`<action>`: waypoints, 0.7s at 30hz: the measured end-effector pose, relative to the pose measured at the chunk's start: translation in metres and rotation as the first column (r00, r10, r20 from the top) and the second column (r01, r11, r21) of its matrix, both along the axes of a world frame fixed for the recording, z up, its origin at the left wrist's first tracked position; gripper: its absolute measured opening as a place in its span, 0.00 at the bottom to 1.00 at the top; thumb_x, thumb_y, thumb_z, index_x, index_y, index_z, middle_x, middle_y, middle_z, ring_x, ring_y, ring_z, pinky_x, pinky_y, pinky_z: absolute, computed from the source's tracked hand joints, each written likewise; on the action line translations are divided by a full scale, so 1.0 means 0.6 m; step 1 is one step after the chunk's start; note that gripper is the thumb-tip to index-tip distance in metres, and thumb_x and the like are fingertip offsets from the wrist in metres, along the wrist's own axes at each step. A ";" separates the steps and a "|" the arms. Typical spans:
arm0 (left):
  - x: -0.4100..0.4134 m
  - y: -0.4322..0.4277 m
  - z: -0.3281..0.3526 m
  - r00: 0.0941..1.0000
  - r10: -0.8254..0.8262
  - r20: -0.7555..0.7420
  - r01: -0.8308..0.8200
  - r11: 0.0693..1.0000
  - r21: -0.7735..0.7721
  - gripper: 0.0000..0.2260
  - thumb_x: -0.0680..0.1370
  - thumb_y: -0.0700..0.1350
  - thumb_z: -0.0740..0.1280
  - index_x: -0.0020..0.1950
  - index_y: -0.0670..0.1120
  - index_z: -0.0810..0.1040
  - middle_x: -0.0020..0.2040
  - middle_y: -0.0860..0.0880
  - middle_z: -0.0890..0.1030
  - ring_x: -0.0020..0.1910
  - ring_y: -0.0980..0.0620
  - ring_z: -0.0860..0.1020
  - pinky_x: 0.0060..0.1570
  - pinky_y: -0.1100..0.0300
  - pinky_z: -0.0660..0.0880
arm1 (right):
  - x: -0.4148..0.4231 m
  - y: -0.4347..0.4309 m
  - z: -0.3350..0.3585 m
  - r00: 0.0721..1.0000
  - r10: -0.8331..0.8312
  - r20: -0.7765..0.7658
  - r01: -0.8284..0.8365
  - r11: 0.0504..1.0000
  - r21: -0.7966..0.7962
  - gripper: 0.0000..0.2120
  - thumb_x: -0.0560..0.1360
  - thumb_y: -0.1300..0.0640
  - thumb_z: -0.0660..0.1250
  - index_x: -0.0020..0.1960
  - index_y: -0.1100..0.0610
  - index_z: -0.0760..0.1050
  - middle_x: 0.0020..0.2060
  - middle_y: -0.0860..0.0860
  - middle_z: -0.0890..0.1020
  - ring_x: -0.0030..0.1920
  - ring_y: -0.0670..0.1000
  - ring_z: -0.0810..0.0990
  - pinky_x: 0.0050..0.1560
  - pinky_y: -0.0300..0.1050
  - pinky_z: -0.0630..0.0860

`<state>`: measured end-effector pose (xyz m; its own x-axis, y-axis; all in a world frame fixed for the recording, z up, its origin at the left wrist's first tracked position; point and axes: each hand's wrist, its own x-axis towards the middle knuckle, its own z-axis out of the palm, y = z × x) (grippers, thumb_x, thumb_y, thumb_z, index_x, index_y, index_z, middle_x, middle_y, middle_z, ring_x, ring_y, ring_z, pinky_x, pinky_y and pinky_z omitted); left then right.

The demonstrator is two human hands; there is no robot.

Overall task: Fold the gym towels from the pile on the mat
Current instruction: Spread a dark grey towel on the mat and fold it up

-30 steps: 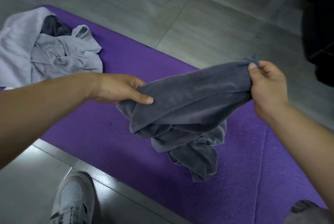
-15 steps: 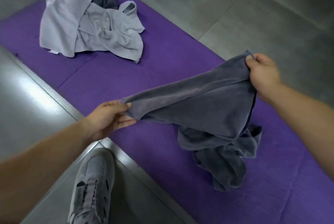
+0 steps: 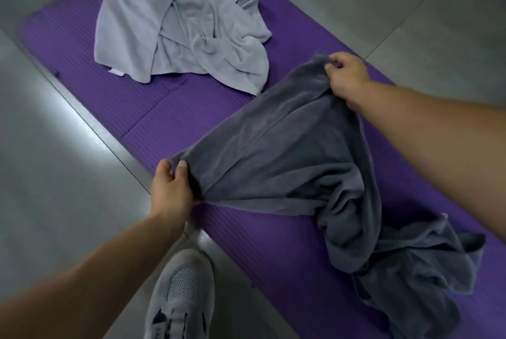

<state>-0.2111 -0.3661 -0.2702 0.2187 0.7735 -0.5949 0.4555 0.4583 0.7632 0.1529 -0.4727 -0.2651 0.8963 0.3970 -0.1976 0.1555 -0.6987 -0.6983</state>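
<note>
- My left hand (image 3: 171,190) pinches one corner of the dark grey towel (image 3: 295,163), thumb on top; my right hand (image 3: 346,78) grasps the far corner, arm extended
- Towel stretched between both hands; its remainder lies bunched on the purple mat (image 3: 153,108)
- Pile of light grey towels (image 3: 178,29) rests further along the mat; grey tiled floor (image 3: 54,201) surrounds it; my grey shoe (image 3: 182,292) stands beside the mat edge

I see a mat (image 3: 169,108) running diagonally over the floor (image 3: 54,174), far left to near right. A pile of towels (image 3: 191,37) lies on its far left end. Nearer, to the right, 1 towel (image 3: 287,152) stretches between 2 hands: the left hand (image 3: 171,193) at the mat's near edge, the right hand (image 3: 346,78) farther back. Its loose end trails on the mat, lower right. A shoe (image 3: 182,292) stands on the floor below the left hand.
</note>
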 end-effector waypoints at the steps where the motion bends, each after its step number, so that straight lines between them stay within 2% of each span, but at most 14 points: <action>1: -0.003 0.005 -0.006 0.999 -0.019 -0.048 0.018 1.000 -0.021 0.05 0.85 0.48 0.60 0.50 0.51 0.71 0.50 0.49 0.78 0.52 0.44 0.80 0.48 0.39 0.83 | -0.002 0.012 -0.013 1.000 0.018 -0.012 -0.018 1.000 -0.007 0.11 0.81 0.55 0.64 0.60 0.52 0.81 0.53 0.49 0.83 0.52 0.48 0.79 0.50 0.37 0.72; 2: -0.004 0.007 -0.009 0.992 -0.063 -0.108 0.059 0.998 -0.033 0.03 0.84 0.48 0.62 0.53 0.50 0.70 0.51 0.49 0.78 0.50 0.43 0.81 0.48 0.39 0.83 | -0.002 0.019 -0.025 0.999 0.036 -0.034 -0.037 0.999 -0.014 0.13 0.81 0.54 0.65 0.63 0.52 0.80 0.57 0.49 0.83 0.55 0.48 0.80 0.53 0.36 0.72; 4: -0.004 0.011 -0.009 0.941 -0.209 -0.267 0.218 0.976 0.006 0.14 0.80 0.49 0.68 0.60 0.49 0.66 0.55 0.46 0.77 0.52 0.41 0.81 0.54 0.39 0.80 | -0.001 0.019 -0.040 0.997 0.055 -0.061 -0.057 0.998 -0.034 0.19 0.80 0.50 0.68 0.70 0.51 0.75 0.62 0.49 0.81 0.61 0.48 0.79 0.60 0.36 0.71; 6: 0.005 0.011 0.004 0.857 -0.297 -0.421 0.368 0.925 0.096 0.28 0.75 0.50 0.74 0.69 0.45 0.63 0.67 0.41 0.71 0.64 0.39 0.74 0.67 0.41 0.72 | -0.002 0.002 -0.039 0.996 0.055 -0.066 -0.059 0.996 -0.067 0.25 0.79 0.47 0.69 0.74 0.51 0.70 0.64 0.49 0.78 0.63 0.49 0.77 0.61 0.38 0.70; 8: 0.022 0.006 0.028 0.771 -0.334 -0.542 0.503 0.842 0.196 0.37 0.74 0.51 0.75 0.76 0.44 0.60 0.73 0.40 0.62 0.72 0.38 0.64 0.72 0.43 0.63 | -0.011 -0.033 -0.030 0.998 0.056 -0.032 -0.059 0.992 -0.114 0.27 0.77 0.45 0.71 0.73 0.52 0.70 0.64 0.51 0.78 0.61 0.51 0.78 0.60 0.41 0.70; 10: 0.048 -0.003 0.049 0.695 -0.425 -0.580 0.659 0.700 0.276 0.31 0.74 0.51 0.74 0.74 0.48 0.66 0.71 0.42 0.64 0.71 0.39 0.64 0.69 0.43 0.63 | -0.030 -0.084 -0.017 0.999 0.030 0.011 -0.028 0.991 -0.133 0.25 0.75 0.45 0.73 0.68 0.52 0.73 0.59 0.52 0.79 0.57 0.52 0.79 0.55 0.41 0.71; 12: 0.077 -0.020 0.054 0.651 -0.608 -0.455 0.755 0.580 0.306 0.16 0.77 0.48 0.71 0.63 0.51 0.75 0.63 0.49 0.74 0.65 0.46 0.73 0.64 0.49 0.69 | -0.057 -0.145 -0.003 1.000 -0.020 0.022 0.022 0.990 -0.137 0.18 0.74 0.46 0.74 0.60 0.53 0.77 0.51 0.51 0.81 0.52 0.50 0.80 0.51 0.40 0.70; 14: 0.114 -0.046 0.057 0.555 -0.782 -0.284 0.826 0.479 0.297 0.06 0.78 0.45 0.69 0.54 0.53 0.78 0.53 0.56 0.80 0.53 0.56 0.79 0.58 0.57 0.75 | -0.089 -0.208 0.011 0.998 -0.067 0.001 0.066 0.984 -0.168 0.12 0.74 0.46 0.74 0.50 0.52 0.79 0.43 0.47 0.82 0.45 0.48 0.80 0.48 0.39 0.70; 16: 0.155 -0.078 0.061 0.385 -0.898 -0.215 0.899 0.312 0.307 0.06 0.80 0.45 0.68 0.54 0.53 0.81 0.51 0.57 0.82 0.50 0.61 0.80 0.57 0.60 0.77 | -0.124 -0.267 0.026 0.989 -0.123 -0.083 0.105 0.975 -0.197 0.11 0.74 0.46 0.74 0.43 0.53 0.79 0.35 0.46 0.81 0.37 0.47 0.80 0.43 0.42 0.74; 18: 0.201 -0.108 0.062 0.209 -0.955 -0.212 0.927 0.124 0.355 0.08 0.81 0.45 0.67 0.58 0.51 0.82 0.54 0.55 0.82 0.53 0.59 0.79 0.58 0.61 0.76 | -0.159 -0.313 0.044 0.942 -0.182 -0.283 0.129 0.972 -0.196 0.13 0.74 0.47 0.74 0.41 0.56 0.79 0.32 0.51 0.81 0.33 0.50 0.79 0.38 0.46 0.79; 21: 0.282 -0.150 0.063 -0.085 -0.960 -0.268 0.818 -0.221 0.532 0.10 0.80 0.41 0.67 0.59 0.49 0.83 0.56 0.52 0.83 0.56 0.54 0.78 0.57 0.60 0.74 | -0.207 -0.366 0.058 0.842 -0.171 -0.513 0.056 0.971 -0.231 0.12 0.76 0.48 0.73 0.43 0.57 0.79 0.34 0.54 0.83 0.34 0.51 0.81 0.35 0.47 0.80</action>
<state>-0.0422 -0.4563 -0.2326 0.9525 -0.2776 -0.1255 -0.0986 -0.6707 0.7351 0.0287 -0.6924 -0.2300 0.6705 0.2000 -0.7145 -0.2836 -0.8208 -0.4959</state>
